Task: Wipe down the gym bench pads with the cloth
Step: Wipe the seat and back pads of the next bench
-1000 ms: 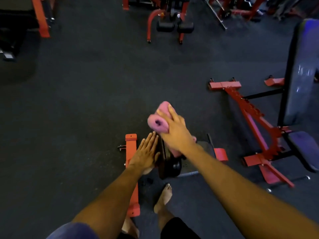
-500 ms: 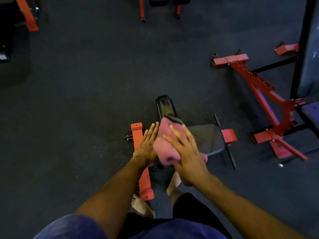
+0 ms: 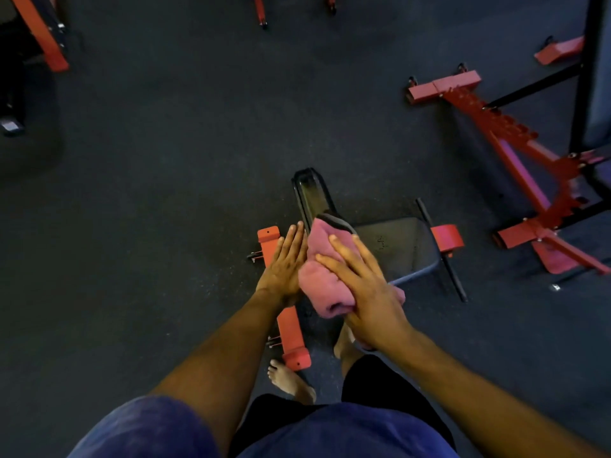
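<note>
A pink cloth (image 3: 317,259) lies bunched on the raised black back pad (image 3: 310,196) of a small gym bench. My right hand (image 3: 363,285) presses down on the cloth with fingers spread and straight. My left hand (image 3: 286,262) rests flat against the pad's left side, fingers straight, touching the cloth's edge. The black seat pad (image 3: 396,249) of the same bench lies to the right of my hands. Most of the back pad under the cloth is hidden.
The bench's red base bar (image 3: 287,315) runs beside my bare feet (image 3: 291,381). A second bench with a red frame (image 3: 515,157) stands at the right. More red equipment legs (image 3: 261,11) show at the top, and dark rubber floor (image 3: 165,160) lies all around.
My right hand has drawn the cloth down the back pad toward me, baring the pad's upper end. The view has tilted down. My left hand stays flat against the pad's side.
</note>
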Demonstrator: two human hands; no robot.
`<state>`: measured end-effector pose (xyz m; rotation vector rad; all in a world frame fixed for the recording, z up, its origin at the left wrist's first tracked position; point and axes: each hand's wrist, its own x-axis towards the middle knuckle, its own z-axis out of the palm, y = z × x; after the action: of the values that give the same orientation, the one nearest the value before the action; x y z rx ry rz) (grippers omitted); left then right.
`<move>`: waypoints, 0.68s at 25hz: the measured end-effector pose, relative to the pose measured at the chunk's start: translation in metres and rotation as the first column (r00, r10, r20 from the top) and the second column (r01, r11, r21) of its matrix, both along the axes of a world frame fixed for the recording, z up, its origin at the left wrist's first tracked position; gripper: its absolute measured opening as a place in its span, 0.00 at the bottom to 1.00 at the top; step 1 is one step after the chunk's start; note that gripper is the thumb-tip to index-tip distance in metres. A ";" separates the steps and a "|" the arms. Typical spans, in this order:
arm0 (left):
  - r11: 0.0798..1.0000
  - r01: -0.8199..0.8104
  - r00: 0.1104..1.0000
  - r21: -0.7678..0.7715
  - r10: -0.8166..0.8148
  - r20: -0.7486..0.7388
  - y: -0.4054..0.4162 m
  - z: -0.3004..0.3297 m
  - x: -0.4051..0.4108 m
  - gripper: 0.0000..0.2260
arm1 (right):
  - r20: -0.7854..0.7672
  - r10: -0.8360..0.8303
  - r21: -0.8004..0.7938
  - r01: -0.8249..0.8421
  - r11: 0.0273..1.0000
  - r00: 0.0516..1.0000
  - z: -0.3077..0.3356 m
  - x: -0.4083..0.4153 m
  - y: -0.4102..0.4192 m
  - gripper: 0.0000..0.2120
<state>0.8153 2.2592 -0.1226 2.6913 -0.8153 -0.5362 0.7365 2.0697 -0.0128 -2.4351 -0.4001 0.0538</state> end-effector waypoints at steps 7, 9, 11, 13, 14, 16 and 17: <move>0.998 -0.051 0.993 0.048 0.055 -0.103 0.011 0.022 0.026 0.34 | -0.161 -0.086 0.100 0.103 0.990 0.983 0.036 0.136 0.002 0.27; 0.962 -0.194 0.976 -0.193 0.209 0.063 0.018 0.052 0.024 0.32 | -0.197 -0.215 0.325 0.271 0.906 0.956 0.031 0.093 -0.027 0.19; 0.930 -0.187 0.954 -0.317 0.249 0.166 0.021 0.084 0.020 0.29 | -0.347 -0.384 0.461 0.512 0.725 0.856 0.022 0.033 -0.051 0.11; 0.968 0.043 0.974 -0.249 0.015 0.226 0.012 0.107 0.016 0.29 | -0.521 -0.514 0.482 0.732 0.482 0.681 0.005 -0.021 -0.062 0.12; 0.961 0.236 0.944 -0.143 -0.192 0.267 0.007 0.113 0.018 0.29 | -0.599 -0.562 0.490 0.816 0.307 0.571 -0.007 -0.041 -0.061 0.13; 0.819 0.568 0.778 0.080 -0.566 0.274 -0.004 0.120 0.033 0.30 | -0.790 -0.468 0.461 0.887 -0.027 0.396 -0.031 -0.069 -0.034 0.18; 0.725 0.671 0.685 0.157 -0.687 0.243 -0.009 0.122 0.046 0.30 | -0.874 -0.322 0.435 0.881 -0.186 0.364 -0.037 -0.076 -0.015 0.22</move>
<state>0.8615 2.2499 -0.0005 2.4625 -1.9505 -0.3021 0.6605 2.0549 -0.0499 -0.9328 0.9766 -0.0416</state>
